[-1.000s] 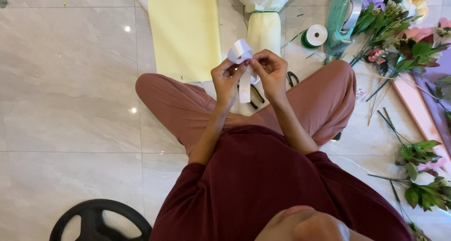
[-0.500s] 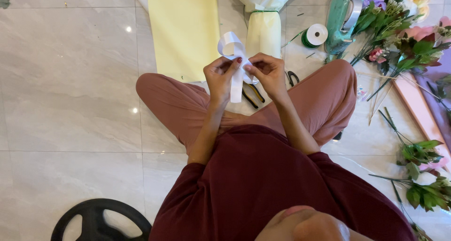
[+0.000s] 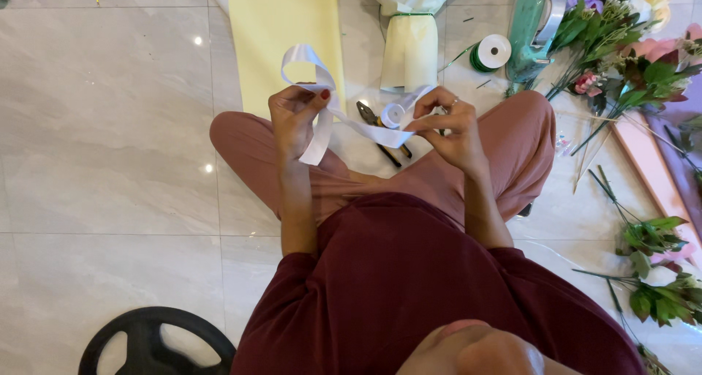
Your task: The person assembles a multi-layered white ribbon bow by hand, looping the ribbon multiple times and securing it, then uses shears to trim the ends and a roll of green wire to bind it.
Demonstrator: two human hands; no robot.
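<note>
So the hands have pulled apart now: left hand (image 3: 292,119) pinches a loop of the shiny white satin ribbon (image 3: 344,115), right hand (image 3: 450,122) grips the other end, stretched over the lap. Black-handled pliers (image 3: 380,126) lie on the floor beyond.

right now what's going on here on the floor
A person sits cross-legged on the tiled floor, shaping a white ribbon between both hands. The left hand pinches a raised loop; the right hand holds the other end, curled into a small coil. Pliers, a green ribbon spool and cut flowers lie nearby.
</note>
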